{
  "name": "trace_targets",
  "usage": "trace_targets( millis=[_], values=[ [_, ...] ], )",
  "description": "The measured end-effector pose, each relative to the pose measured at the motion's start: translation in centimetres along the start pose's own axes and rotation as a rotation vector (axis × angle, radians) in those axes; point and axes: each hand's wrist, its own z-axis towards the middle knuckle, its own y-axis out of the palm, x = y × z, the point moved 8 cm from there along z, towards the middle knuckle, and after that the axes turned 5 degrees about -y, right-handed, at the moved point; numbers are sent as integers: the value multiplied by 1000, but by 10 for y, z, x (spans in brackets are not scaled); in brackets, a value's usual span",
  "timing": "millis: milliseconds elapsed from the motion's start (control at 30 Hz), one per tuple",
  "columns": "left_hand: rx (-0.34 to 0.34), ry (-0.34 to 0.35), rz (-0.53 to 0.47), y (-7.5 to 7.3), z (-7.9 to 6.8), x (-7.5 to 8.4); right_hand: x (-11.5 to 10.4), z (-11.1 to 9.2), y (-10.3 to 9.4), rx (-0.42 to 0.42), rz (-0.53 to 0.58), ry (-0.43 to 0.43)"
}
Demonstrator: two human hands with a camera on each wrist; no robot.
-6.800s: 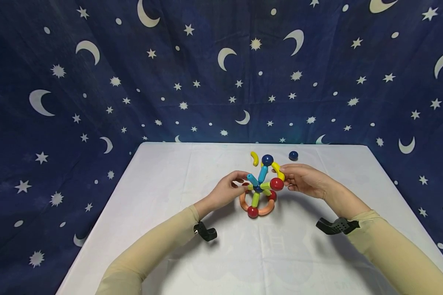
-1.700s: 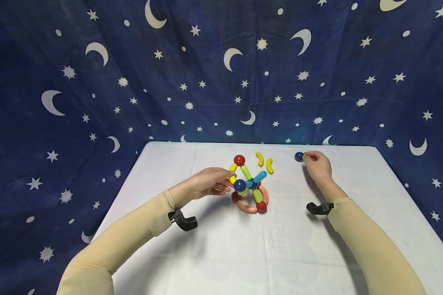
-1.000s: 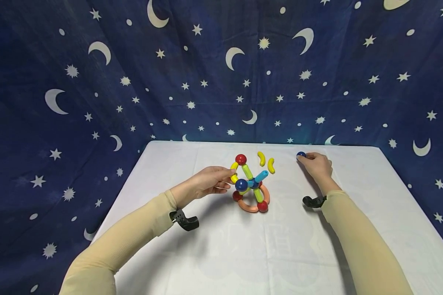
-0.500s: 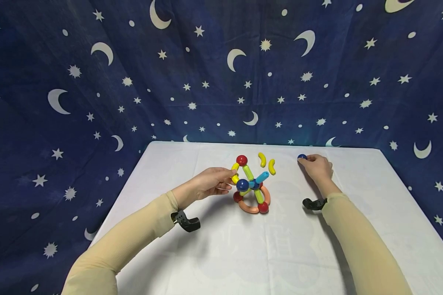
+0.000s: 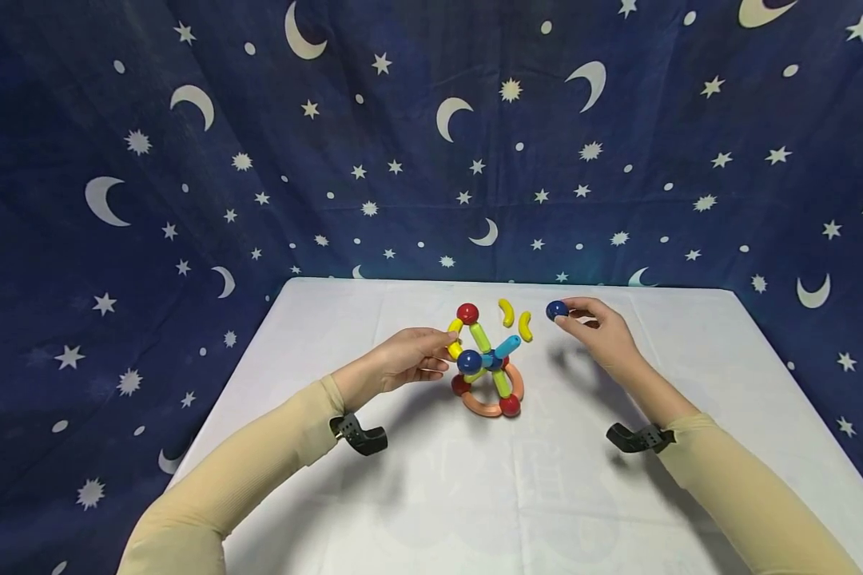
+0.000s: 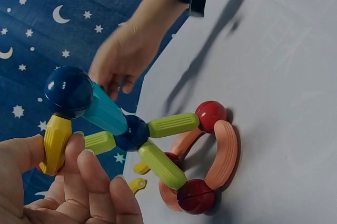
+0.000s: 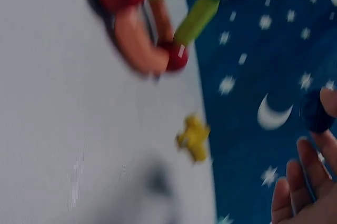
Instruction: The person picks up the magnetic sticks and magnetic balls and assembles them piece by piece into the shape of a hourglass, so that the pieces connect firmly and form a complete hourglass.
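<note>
At the table's middle stands a construction of magnetic rods and balls. Its base is a ring of curved orange rods (image 5: 483,409) joined by red balls (image 6: 197,196). Green rods (image 6: 174,124) rise to a central blue ball (image 6: 131,133). A light blue rod (image 5: 507,346) sticks out freely; another links the center to an outer blue ball (image 5: 469,362). My left hand (image 5: 410,357) pinches the curved yellow rod (image 6: 55,142) between that outer ball and the upper red ball (image 5: 467,313). To the right, my right hand (image 5: 604,331) pinches a loose blue ball (image 5: 557,311) above the table.
Two loose curved yellow rods (image 5: 507,312) lie behind the construction, between it and my right hand. The white-covered table (image 5: 417,495) ends at a dark blue curtain (image 5: 403,144) with moons and stars.
The construction has been turned since the oldest frame, and my left hand now pinches its yellow rod. My right hand has picked the blue ball off the table and brought it leftward.
</note>
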Motion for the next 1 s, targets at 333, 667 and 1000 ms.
trace_targets(
  millis=[333,667,1000],
  values=[
    [1,-8,-15,-1,0,-3,-60,-24,22,-98,148,-204],
    [-8,-5,-10,0,0,-2,-66,-29,35,-135,136,-223],
    [-4,-15,-18,0,2,-1,-74,-25,46,-162,119,-224]
  ],
)
